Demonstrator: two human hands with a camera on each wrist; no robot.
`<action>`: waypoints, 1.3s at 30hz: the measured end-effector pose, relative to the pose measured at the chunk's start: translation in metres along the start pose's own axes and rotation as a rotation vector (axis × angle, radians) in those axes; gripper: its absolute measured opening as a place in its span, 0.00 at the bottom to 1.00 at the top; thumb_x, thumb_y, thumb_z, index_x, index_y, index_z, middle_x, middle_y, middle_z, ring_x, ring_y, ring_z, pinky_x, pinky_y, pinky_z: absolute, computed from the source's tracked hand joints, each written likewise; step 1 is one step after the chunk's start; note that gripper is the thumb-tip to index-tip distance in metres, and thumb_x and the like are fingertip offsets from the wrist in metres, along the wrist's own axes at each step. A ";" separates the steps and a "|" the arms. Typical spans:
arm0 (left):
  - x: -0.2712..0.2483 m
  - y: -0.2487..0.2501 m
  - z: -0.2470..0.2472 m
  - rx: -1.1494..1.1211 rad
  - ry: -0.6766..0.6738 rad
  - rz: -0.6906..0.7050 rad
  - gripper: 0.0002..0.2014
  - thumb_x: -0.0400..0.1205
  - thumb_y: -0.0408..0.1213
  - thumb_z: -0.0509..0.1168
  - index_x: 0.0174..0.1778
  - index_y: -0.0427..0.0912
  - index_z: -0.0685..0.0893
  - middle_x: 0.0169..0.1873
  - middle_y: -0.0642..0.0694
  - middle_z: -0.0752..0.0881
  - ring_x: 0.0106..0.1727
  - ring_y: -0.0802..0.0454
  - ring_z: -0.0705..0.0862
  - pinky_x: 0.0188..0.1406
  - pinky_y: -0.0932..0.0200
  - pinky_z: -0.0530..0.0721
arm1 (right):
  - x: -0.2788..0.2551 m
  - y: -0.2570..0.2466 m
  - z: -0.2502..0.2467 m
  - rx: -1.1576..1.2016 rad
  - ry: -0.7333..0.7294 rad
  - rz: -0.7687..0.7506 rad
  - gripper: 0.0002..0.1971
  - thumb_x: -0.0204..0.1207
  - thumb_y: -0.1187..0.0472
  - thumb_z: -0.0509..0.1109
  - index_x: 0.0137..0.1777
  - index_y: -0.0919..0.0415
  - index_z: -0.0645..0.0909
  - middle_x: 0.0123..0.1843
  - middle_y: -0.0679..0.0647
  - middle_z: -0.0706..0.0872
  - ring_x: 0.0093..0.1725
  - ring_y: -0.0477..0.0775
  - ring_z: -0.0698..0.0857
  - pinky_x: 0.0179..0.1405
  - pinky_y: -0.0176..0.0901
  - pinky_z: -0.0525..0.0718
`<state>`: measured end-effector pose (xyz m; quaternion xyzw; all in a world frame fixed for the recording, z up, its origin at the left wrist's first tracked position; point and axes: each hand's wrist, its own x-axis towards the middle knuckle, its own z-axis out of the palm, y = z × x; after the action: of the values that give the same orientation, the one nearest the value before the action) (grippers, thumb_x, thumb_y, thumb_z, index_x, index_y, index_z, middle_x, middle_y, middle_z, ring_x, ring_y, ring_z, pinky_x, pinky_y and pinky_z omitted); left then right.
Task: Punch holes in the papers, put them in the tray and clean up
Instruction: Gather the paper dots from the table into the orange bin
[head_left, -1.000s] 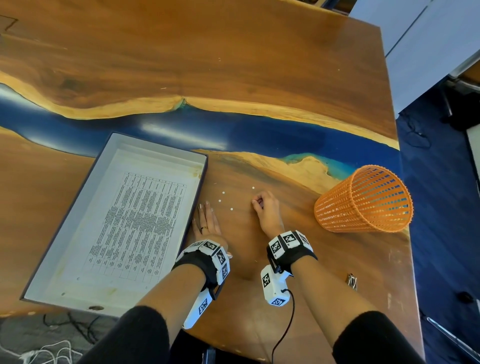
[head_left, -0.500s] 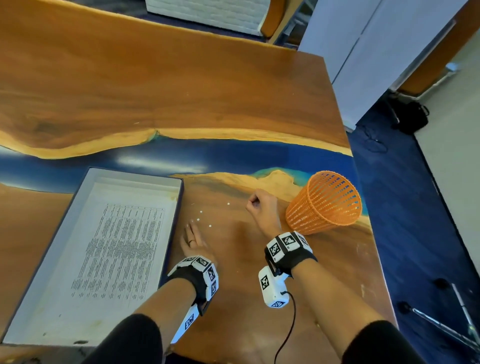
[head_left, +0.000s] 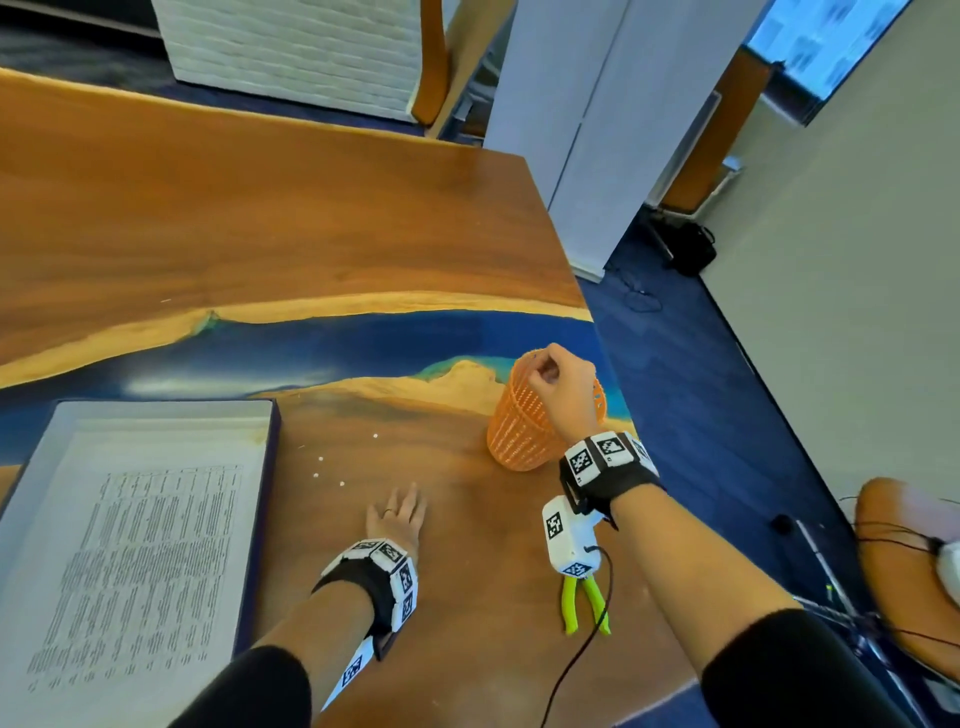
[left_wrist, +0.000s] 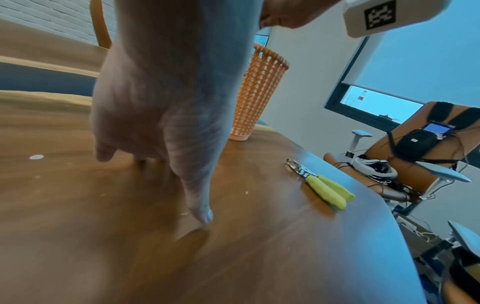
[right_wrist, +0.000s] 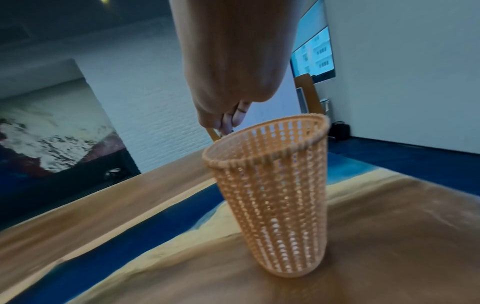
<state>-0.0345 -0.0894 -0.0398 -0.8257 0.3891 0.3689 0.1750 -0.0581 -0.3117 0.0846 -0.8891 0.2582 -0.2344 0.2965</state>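
Your right hand (head_left: 563, 382) hovers over basket (head_left: 519, 431) mouth, fingertips (right_wrist: 228, 121) bunched as if pinching paper dots for dropping; dots themselves too small to confirm. Your left hand (head_left: 397, 514) lies flat, fingers spread, left of basket, steadying you. Loose dots (head_left: 342, 484) left of basket await pickup. Papers (head_left: 135, 566) in tray (head_left: 47, 431), far left of basket. Hole punch (head_left: 584, 603) nearer you than basket, parked.
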 end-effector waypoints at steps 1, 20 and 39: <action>0.000 0.004 -0.001 -0.002 -0.009 -0.008 0.52 0.79 0.51 0.67 0.83 0.42 0.33 0.81 0.44 0.29 0.84 0.42 0.37 0.81 0.40 0.52 | 0.001 0.007 -0.004 -0.025 0.003 0.032 0.06 0.68 0.72 0.69 0.35 0.62 0.79 0.33 0.57 0.85 0.35 0.56 0.83 0.39 0.49 0.84; -0.007 -0.009 0.015 0.010 0.159 -0.036 0.56 0.77 0.55 0.68 0.82 0.40 0.30 0.82 0.43 0.31 0.84 0.41 0.34 0.81 0.38 0.46 | -0.002 -0.016 0.000 -0.092 0.071 -0.080 0.09 0.80 0.59 0.65 0.41 0.63 0.79 0.38 0.54 0.79 0.39 0.47 0.75 0.40 0.38 0.70; -0.007 -0.088 0.048 -0.263 0.280 -0.412 0.60 0.73 0.58 0.70 0.80 0.28 0.33 0.81 0.34 0.33 0.84 0.41 0.39 0.83 0.54 0.50 | -0.052 -0.030 0.204 0.016 -0.440 0.079 0.07 0.76 0.69 0.69 0.50 0.69 0.86 0.50 0.64 0.86 0.49 0.60 0.84 0.55 0.50 0.83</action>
<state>0.0071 -0.0023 -0.0662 -0.9460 0.1821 0.2555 0.0821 0.0287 -0.1774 -0.0558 -0.9056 0.2201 -0.0251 0.3618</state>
